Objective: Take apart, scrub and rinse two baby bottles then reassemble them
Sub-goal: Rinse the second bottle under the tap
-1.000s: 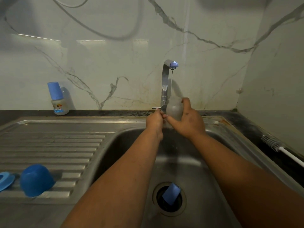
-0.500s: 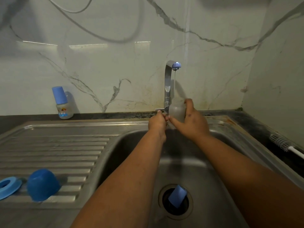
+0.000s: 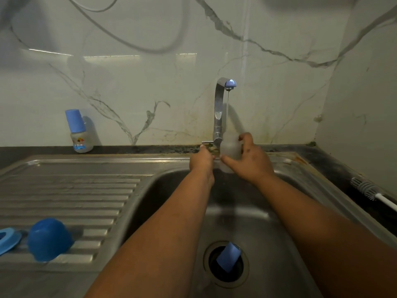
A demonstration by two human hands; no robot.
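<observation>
- Right hand (image 3: 251,162) holds open bottle (image 3: 231,149) under thin tap (image 3: 221,108) stream; left hand (image 3: 202,161) at tap lever, grip unclear.
- Its cap (image 3: 49,241) and ring (image 3: 8,238) off, near left.
- Second bottle (image 3: 78,132) still assembled, far left.

A frosted translucent plastic bottle body (image 3: 231,148) is held by the right hand (image 3: 251,161) beneath the chrome tap (image 3: 219,108), from which a thin stream runs. The left hand (image 3: 202,161) is placed at the tap's lever (image 3: 207,142). A blue cap (image 3: 228,257) lies in the steel sink's (image 3: 268,222) drain.
</observation>
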